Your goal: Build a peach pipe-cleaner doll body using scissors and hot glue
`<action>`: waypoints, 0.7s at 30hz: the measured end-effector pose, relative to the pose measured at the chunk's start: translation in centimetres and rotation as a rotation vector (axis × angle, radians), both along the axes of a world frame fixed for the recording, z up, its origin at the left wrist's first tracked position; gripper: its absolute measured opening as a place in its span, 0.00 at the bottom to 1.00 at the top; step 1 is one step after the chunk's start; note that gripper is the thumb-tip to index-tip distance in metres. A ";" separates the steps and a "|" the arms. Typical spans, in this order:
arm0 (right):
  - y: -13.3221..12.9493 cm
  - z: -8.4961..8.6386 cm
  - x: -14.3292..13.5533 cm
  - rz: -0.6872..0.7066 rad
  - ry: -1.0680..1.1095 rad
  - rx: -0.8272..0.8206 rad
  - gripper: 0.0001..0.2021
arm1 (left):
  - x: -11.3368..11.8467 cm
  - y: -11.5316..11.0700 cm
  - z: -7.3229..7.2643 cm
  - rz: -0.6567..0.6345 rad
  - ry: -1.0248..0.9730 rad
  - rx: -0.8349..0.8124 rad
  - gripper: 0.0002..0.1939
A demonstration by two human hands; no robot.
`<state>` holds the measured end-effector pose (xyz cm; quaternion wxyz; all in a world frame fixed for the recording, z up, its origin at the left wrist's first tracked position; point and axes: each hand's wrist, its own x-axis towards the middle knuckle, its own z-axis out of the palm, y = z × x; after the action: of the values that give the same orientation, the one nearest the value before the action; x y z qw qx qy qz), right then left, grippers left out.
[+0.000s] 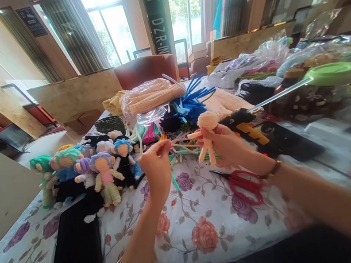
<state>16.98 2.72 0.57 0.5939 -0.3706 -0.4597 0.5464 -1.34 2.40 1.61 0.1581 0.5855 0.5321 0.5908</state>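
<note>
A bare peach yarn doll, with a round head, arms and two legs, is upright in my right hand, whose fingers wrap its body. To its left, my left hand is closed in a pinch level with the doll's outstretched arm. A thin pale strand shows between those fingertips and the doll; I cannot tell if it is held or lies behind. Below my right hand, red-handled scissors rest on the floral tablecloth. Colourful fuzzy stems lie behind both hands.
Several finished yarn dolls stand at the left, by a black flat panel. A glue gun with a clear stick lies at right, near a green-lidded jar. Behind are blue stems and a plastic-wrapped peach bundle.
</note>
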 end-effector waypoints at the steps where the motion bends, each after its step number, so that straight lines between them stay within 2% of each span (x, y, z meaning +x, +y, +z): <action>1: 0.2 0.0 0.0 0.015 0.034 -0.020 0.16 | -0.3 0.2 0.1 -0.005 -0.098 -0.003 0.07; 4: 0.4 0.1 0.1 0.062 0.105 -0.087 0.16 | -1.3 0.7 0.4 0.021 -0.237 0.023 0.08; 6: 0.4 0.4 0.1 0.098 0.145 -0.102 0.16 | -1.7 0.9 0.4 0.046 -0.184 0.043 0.09; 8: 0.3 0.7 0.2 0.138 0.170 -0.104 0.14 | -2.0 1.0 0.5 0.075 -0.038 0.047 0.11; 12: 0.2 1.1 0.4 0.233 0.169 -0.143 0.10 | -2.4 1.2 0.5 0.168 0.376 0.078 0.12; 15: 0.2 1.1 0.5 0.252 0.231 -0.159 0.08 | -3.1 1.2 0.3 0.126 0.540 -0.040 0.11; 19: 0.5 0.9 0.7 0.284 0.318 -0.135 0.09 | -3.6 0.6 0.5 0.051 0.443 -0.180 0.06; 21: 0.6 0.9 0.7 0.291 0.344 -0.129 0.09 | -3.9 0.0 1.3 0.090 0.411 -0.203 0.04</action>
<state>17.71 3.30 1.42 0.5536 -0.2391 -0.3642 0.7097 -5.25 2.38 2.93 0.0781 0.6504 0.6353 0.4089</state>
